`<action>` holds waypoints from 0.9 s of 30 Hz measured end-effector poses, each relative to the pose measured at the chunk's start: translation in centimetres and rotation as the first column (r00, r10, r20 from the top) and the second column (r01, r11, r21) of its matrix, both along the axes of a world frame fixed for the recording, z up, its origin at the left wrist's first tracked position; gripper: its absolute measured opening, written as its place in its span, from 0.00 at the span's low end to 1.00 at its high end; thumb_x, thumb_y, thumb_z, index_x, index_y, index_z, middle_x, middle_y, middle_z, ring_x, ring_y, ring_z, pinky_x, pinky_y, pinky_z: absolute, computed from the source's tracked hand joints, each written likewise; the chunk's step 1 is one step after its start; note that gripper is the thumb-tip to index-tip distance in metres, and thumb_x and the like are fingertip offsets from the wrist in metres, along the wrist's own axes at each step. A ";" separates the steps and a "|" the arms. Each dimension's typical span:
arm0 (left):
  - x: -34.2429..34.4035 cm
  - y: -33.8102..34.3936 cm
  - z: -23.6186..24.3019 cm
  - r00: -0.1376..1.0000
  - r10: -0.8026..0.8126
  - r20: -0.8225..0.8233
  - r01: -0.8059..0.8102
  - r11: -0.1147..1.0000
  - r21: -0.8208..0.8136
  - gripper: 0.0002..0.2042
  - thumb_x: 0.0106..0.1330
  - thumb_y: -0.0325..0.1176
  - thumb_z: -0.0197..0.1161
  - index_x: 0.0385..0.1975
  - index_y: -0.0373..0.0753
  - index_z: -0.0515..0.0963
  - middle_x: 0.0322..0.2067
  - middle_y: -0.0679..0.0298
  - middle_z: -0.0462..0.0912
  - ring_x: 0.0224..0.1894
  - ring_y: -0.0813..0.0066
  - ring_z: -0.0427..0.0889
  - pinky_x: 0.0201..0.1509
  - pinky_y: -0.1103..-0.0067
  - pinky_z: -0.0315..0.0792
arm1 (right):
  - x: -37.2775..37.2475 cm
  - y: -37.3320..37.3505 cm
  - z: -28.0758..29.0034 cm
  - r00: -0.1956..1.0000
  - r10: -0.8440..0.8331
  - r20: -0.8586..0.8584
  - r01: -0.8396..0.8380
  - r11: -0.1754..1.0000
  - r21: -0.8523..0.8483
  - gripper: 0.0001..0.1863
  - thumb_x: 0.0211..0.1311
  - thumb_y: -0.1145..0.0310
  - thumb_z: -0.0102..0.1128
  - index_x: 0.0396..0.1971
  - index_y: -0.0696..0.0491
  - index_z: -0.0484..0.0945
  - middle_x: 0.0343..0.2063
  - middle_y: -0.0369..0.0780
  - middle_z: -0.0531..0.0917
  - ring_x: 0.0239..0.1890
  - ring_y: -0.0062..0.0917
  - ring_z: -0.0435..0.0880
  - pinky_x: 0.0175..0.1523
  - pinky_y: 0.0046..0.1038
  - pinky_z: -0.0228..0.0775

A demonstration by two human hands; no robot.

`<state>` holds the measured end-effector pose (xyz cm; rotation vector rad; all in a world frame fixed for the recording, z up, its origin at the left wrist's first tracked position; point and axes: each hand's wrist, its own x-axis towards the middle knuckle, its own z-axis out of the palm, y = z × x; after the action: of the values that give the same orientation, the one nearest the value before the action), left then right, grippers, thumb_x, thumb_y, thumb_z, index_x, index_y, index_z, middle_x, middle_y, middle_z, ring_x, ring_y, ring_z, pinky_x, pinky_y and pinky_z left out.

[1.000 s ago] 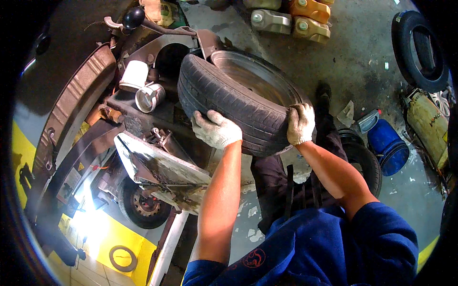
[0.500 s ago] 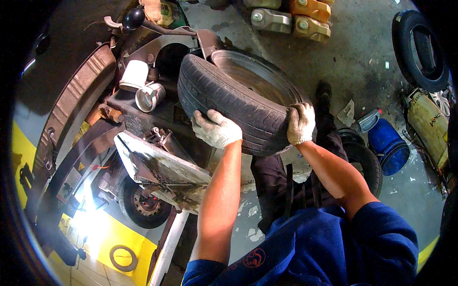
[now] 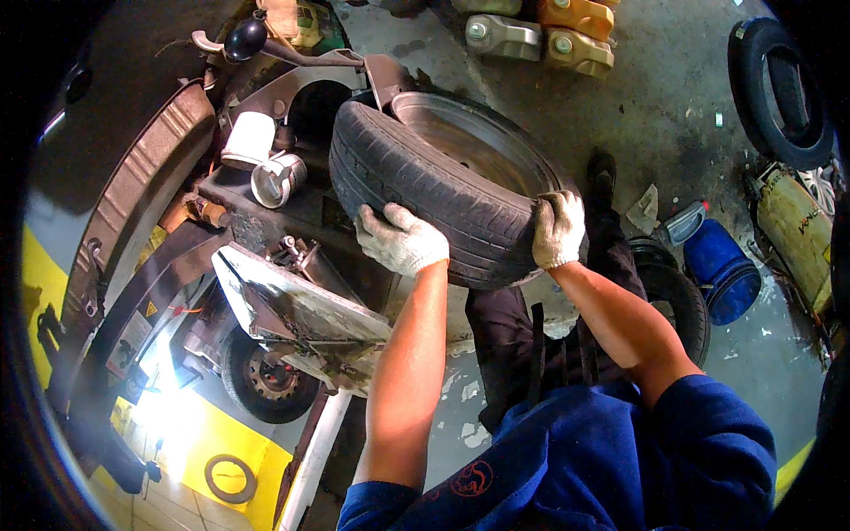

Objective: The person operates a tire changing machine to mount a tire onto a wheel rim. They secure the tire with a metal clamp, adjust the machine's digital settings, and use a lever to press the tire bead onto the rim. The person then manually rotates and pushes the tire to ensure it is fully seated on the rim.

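A worn black tire (image 3: 425, 195) on a grey metal rim (image 3: 469, 146) is tilted in front of me, its tread facing my body and the rim's hollow side showing at the top. My left hand (image 3: 401, 239), in a white knit glove, presses its palm and bent fingers against the lower left of the tread. On the right, my gloved right hand (image 3: 559, 230) grips the tire's edge, its fingers curled over the sidewall beside the rim. The tire's underside is hidden, and I cannot tell how much of its weight my hands carry.
A machine with a dark bed (image 3: 310, 195) stands left of the tire, a white tub (image 3: 249, 140) and a tin (image 3: 278, 180) on it. Jerrycans (image 3: 577, 50) are at the back. Loose tires (image 3: 779, 97), a blue bucket (image 3: 722, 270) and a yellowish cylinder (image 3: 792, 226) lie right.
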<state>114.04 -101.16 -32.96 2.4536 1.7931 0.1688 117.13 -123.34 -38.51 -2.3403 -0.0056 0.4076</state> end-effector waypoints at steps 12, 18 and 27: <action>0.5 -0.1 0.6 1.000 0.026 -0.016 -0.027 0.999 -0.037 0.27 0.79 0.49 0.53 0.68 0.35 0.74 0.65 0.44 0.73 0.66 0.43 0.73 0.70 0.53 0.69 | 0.0 0.0 0.2 1.000 -0.010 0.004 0.010 1.000 0.013 0.08 0.68 0.65 0.61 0.41 0.51 0.84 0.43 0.46 0.83 0.50 0.48 0.79 0.56 0.45 0.70; 0.1 -0.1 0.1 1.000 -0.009 0.018 0.009 1.000 0.008 0.27 0.79 0.50 0.53 0.66 0.36 0.75 0.62 0.43 0.75 0.64 0.42 0.74 0.69 0.52 0.70 | 0.0 0.1 0.4 1.000 -0.007 -0.008 0.008 1.000 0.018 0.08 0.68 0.66 0.61 0.41 0.52 0.84 0.43 0.46 0.83 0.50 0.48 0.79 0.57 0.45 0.70; -0.4 0.2 -0.6 1.000 -0.029 0.005 0.029 0.999 0.040 0.27 0.79 0.51 0.53 0.67 0.36 0.76 0.62 0.43 0.75 0.64 0.42 0.74 0.69 0.52 0.70 | -0.2 0.0 0.1 1.000 -0.009 -0.017 0.009 1.000 0.011 0.08 0.68 0.66 0.62 0.40 0.52 0.84 0.43 0.46 0.84 0.50 0.48 0.79 0.57 0.45 0.70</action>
<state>113.63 -100.97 -33.55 2.5018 1.7683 0.2100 116.94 -123.32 -38.36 -2.3253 0.0110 0.4216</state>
